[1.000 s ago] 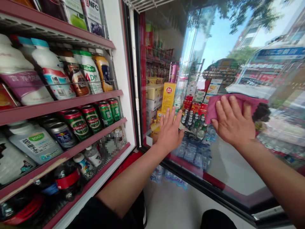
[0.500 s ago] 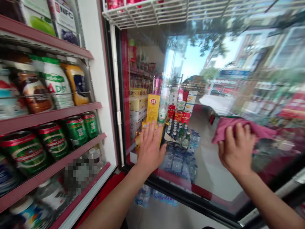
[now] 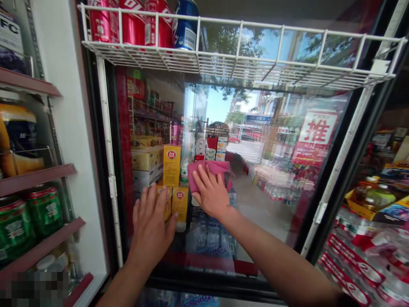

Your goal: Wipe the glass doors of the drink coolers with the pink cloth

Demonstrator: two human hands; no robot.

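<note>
— Shop drinks cooler, is it? What's in front of you?

— Yes: a tall glass door point(image 3: 262, 204) in a black frame point(image 3: 110, 170), with a white wire basket point(image 3: 236, 64) across the top holding red drink cans point(image 3: 128, 23) and one blue can point(image 3: 185, 25).

— And your hands?

— My right hand point(image 3: 211, 192) presses a crumpled pink cloth point(image 3: 209, 170) flat to the glass, near the middle of the door. Its fingers point(image 3: 204, 181) lie slightly spread over the cloth, holding it down.

— The other one?

— My left hand point(image 3: 150, 226) rests bare on the glass just below and beside the cloth, fingers wide apart.

— What's beside you?

— To the left, green beer cans point(image 3: 44, 211) sit on a maroon metal shelf point(image 3: 41, 232). To the right stand bottled-water packs with red labels point(image 3: 351, 264). Behind the glass, right by my hands, are yellow cartons point(image 3: 171, 165).
</note>
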